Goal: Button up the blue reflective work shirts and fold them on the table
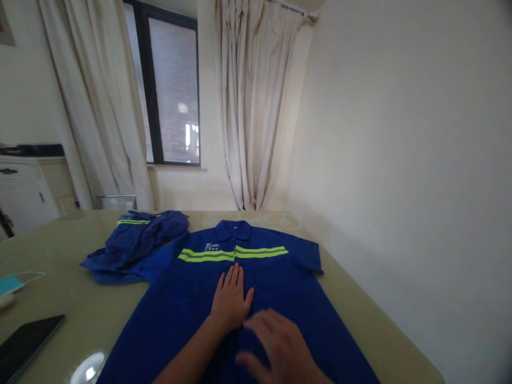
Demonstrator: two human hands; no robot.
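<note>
A blue short-sleeved work shirt point(276, 288) with yellow-green reflective stripes lies spread flat, front up, on the beige table point(80, 304). My left hand point(231, 298) rests flat on the middle of the shirt's chest, fingers stretched out and together. My right hand point(280, 346) hovers low over the shirt just right of and nearer than the left, fingers spread, slightly blurred. Neither hand holds anything.
A second blue garment with the same stripes point(136, 242) lies crumpled at the shirt's left. A face mask point(16, 282) and a dark tablet point(28, 341) sit at the table's left edge. A wall runs close on the right; window and curtains stand behind.
</note>
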